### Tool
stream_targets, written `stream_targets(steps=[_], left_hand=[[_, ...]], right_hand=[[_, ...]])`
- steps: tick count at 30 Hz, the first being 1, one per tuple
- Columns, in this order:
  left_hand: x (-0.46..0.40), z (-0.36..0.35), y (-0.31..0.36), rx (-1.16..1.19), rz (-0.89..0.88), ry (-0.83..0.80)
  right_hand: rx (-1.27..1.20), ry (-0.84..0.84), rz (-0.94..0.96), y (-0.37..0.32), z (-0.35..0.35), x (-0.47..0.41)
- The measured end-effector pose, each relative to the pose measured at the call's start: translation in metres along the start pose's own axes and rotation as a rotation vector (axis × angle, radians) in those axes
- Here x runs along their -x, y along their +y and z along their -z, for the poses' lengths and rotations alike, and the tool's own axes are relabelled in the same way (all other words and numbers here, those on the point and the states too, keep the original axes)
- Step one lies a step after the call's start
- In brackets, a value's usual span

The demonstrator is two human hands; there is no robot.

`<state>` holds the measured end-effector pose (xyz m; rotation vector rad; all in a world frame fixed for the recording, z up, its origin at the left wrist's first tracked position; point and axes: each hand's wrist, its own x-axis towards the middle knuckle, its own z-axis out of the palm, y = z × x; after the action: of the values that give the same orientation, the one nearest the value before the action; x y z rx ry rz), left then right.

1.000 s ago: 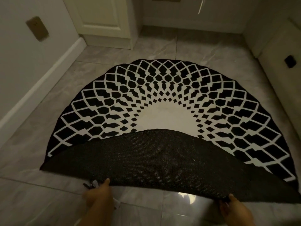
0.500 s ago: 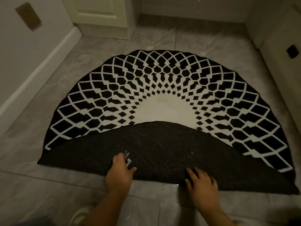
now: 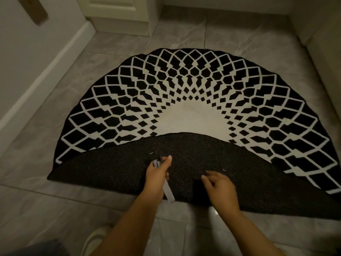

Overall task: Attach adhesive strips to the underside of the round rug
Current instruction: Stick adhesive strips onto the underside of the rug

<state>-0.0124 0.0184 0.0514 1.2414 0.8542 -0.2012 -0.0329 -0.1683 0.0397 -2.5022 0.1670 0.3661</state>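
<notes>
The round black-and-white rug [image 3: 193,93] lies on the tiled floor with its near half folded over, so the dark mesh underside [image 3: 114,169] faces up. My left hand [image 3: 157,174] grips a small bundle of grey adhesive strips [image 3: 168,194] above the underside; one strip end sticks out toward me past the wrist. My right hand [image 3: 219,185] hovers over or rests on the underside to the right, fingers loosely spread and blurred. Whether it touches the rug I cannot tell.
Grey marble-look floor tiles [image 3: 55,209] surround the rug. A white skirting board [image 3: 42,71] and wall run along the left, a pale door [image 3: 118,13] stands at the back, and pale cabinet fronts [image 3: 324,52] line the right. A light shoe [image 3: 94,239] shows near the bottom.
Both hands let go of the folded edge and moved forward onto the underside. The left hand has raised the strips and turned them; the fold lies flat.
</notes>
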Motion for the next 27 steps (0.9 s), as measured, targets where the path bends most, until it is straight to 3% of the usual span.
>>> stream_targets(steps=[7, 16, 27], left_hand=[[-0.004, -0.009, 0.011, 0.532, 0.220, -0.139], [0.006, -0.014, 0.002, 0.493, 0.214, -0.247], [0.021, -0.016, -0.003, 0.452, 0.207, -0.267]], right_hand=[[-0.360, -0.022, 0.097, -0.056, 0.010, -0.007], [-0.408, -0.256, 0.089, -0.074, 0.009, 0.001], [-0.225, -0.219, 0.138, -0.076, 0.012, 0.006]])
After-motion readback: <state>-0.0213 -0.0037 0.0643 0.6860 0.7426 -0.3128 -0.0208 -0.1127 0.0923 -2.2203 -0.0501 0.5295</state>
